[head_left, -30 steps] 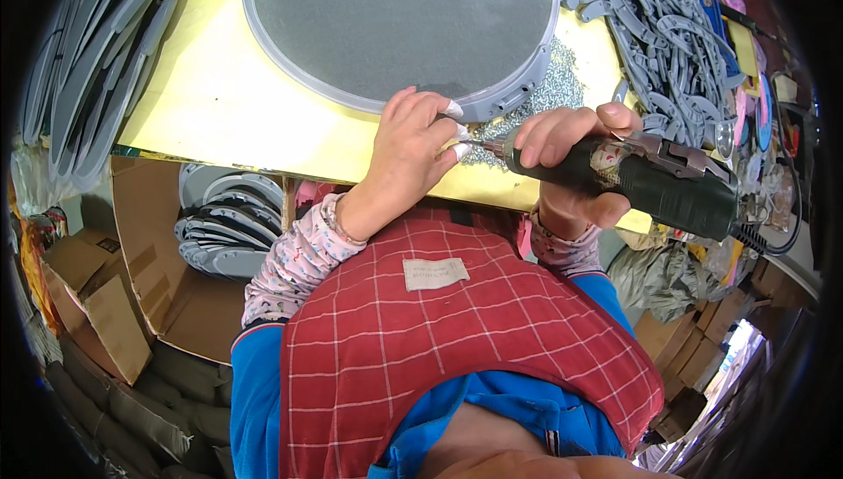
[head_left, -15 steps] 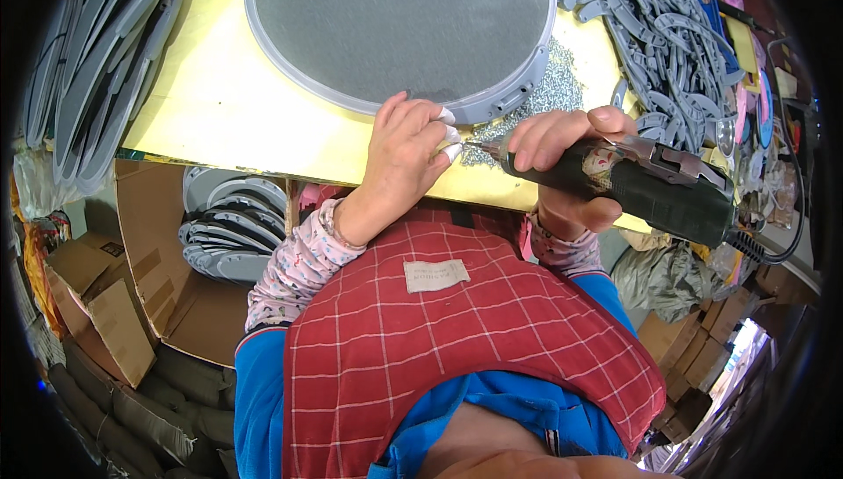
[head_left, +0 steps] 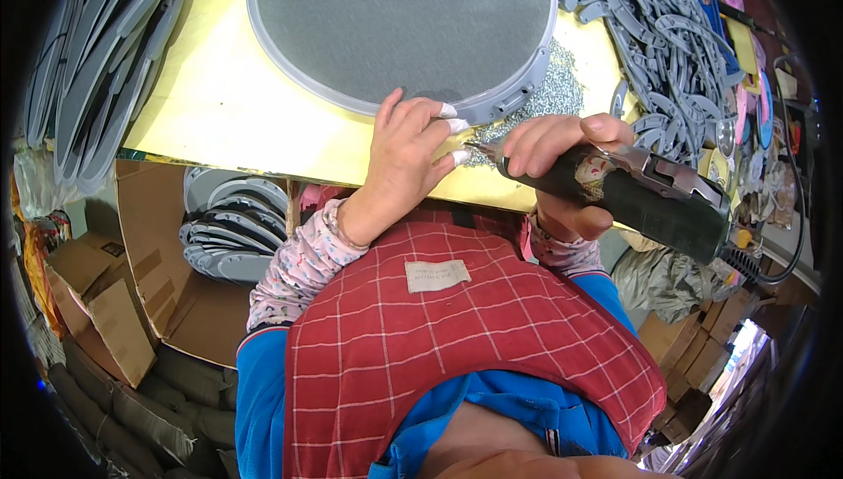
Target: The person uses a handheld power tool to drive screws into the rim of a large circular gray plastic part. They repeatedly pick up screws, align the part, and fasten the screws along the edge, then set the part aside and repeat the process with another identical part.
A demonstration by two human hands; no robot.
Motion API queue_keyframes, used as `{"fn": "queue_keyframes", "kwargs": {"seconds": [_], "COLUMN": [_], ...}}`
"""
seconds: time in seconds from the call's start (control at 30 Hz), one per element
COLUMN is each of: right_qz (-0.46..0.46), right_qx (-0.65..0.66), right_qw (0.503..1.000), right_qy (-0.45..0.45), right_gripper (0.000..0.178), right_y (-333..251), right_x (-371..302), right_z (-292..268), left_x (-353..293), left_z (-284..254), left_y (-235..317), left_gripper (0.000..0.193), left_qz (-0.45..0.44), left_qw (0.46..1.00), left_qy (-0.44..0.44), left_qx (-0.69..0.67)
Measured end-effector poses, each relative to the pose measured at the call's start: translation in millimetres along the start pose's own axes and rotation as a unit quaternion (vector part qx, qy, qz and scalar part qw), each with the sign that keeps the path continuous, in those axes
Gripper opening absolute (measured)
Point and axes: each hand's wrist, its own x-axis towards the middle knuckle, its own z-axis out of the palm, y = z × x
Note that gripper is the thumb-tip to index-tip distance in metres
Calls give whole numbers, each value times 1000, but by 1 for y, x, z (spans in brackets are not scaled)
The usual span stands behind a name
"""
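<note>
- nearest the camera, at 6 o'clock, is the red checked apron [head_left: 457, 338] over blue sleeves; it seems to be there to keep grit off the clothes
- left hand [head_left: 406, 156] sits just above centre; fingers [head_left: 428, 122] lie close together, tips in white tape pressing down on the sieve's near rim; my guess is it's pinning the thing so it can't slide while the tool works right next to it
- right hand [head_left: 562, 150] at about 2 o'clock from centre is wrapped tight around the driver [head_left: 628, 194], a dark chunky power tool with a metal clip on top and a coiled cord [head_left: 755, 264] trailing off at 3 o'clock; its thin tip points left, ending just beside the left fingertips at the rim; looks held low and sideways to get in at the edge; can't tell if the tip actually touches
- table [head_left: 219, 110] is a yellow top; a spill of small silver screws [head_left: 549, 93] lies touching the sieve at its 4 o'clock, handy for the right hand
- sieve [head_left: 399, 18] is at 12 o'clock, flat on the table: big round grey mesh disc in a pale grey plastic ring, with small lugs on the rim's lower right; mesh looks tight and even
- further out, grey rings [head_left: 667, 31] are heaped at 1 o'clock, more frames [head_left: 97, 66] stacked at 10 o'clock, and a box [head_left: 219, 242] of them below the table edge at 8 o'clock
</note>
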Motion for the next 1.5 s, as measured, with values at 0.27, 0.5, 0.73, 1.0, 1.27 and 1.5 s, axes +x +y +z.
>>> {"fn": "queue_keyframes", "kwargs": {"seconds": [0.27,0.5,0.73,1.0,1.27,1.5], "right_qz": [10,7,-1,-10,12,62], "right_qx": [60,36,10,-40,-53,-55], "right_qw": [998,999,1000,999,998,996], "right_qy": [27,-9,-14,3,15,19], "right_gripper": [85,85,82,85,85,81], "right_y": [2,2,8,8,15,28], "right_x": [-3,1,-3,11,14,8], "right_z": [-2,-1,9,1,4,4], "left_x": [-4,0,-2,8,9,9], "left_z": [2,2,1,-9,8,8], "left_y": [-9,-8,-4,-19,-26,-22], "left_gripper": [26,28,36,44,25,28], "left_qz": [19,59,65,-44,-4,-9], "left_qw": [1000,998,995,992,991,991], "left_qy": [-1,7,30,34,13,14], "left_qx": [-21,24,69,116,136,132]}}
